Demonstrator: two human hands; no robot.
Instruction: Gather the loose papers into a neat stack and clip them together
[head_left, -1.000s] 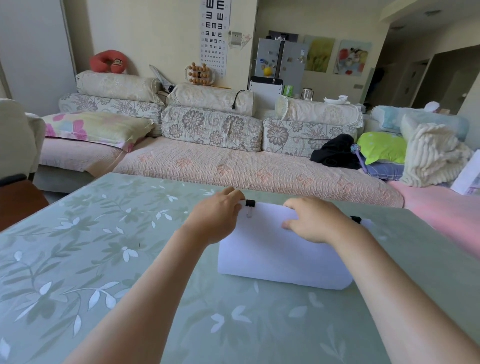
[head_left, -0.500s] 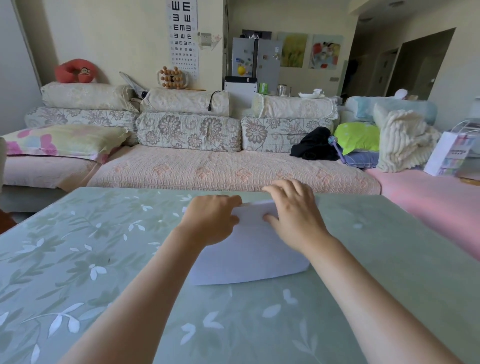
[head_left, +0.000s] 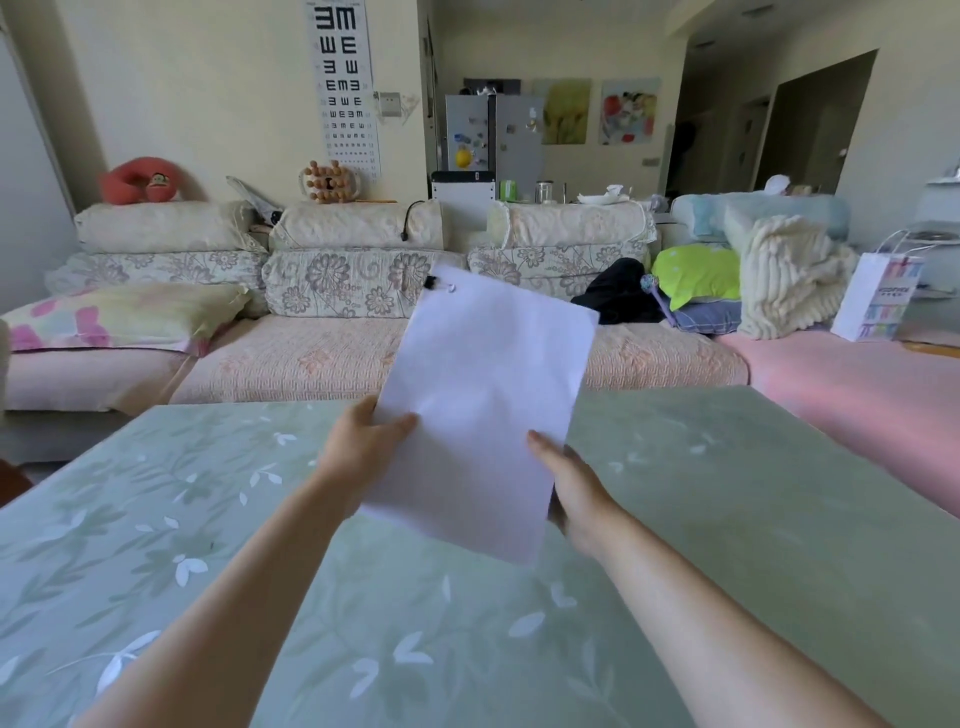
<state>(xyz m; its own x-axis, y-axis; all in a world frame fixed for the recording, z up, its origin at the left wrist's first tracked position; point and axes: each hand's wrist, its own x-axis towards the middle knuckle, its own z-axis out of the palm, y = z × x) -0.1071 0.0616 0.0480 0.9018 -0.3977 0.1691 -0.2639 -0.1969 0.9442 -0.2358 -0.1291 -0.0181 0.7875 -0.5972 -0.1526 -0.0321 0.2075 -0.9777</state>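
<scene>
A white paper stack (head_left: 485, 395) is held up off the table, tilted with its top leaning left. A small black binder clip (head_left: 432, 282) sits on its top left corner. My left hand (head_left: 363, 441) holds the stack's left edge, thumb on the front face and fingers behind. My right hand (head_left: 566, 488) holds the lower right edge, thumb on the front, fingers hidden behind the sheets. Both hands are low on the stack, above the middle of the table.
The green floral table (head_left: 208, 545) spreads below the hands. Beyond its far edge runs a long sofa (head_left: 311, 358) with cushions. A pink cover (head_left: 857, 384) lies at the right, with a white paper bag (head_left: 878, 296) and folded blankets behind it.
The stack lay flat on the table under both hands. Now both hands have lifted it upright off the table, with the clip on its top corner. The camera has tilted up.
</scene>
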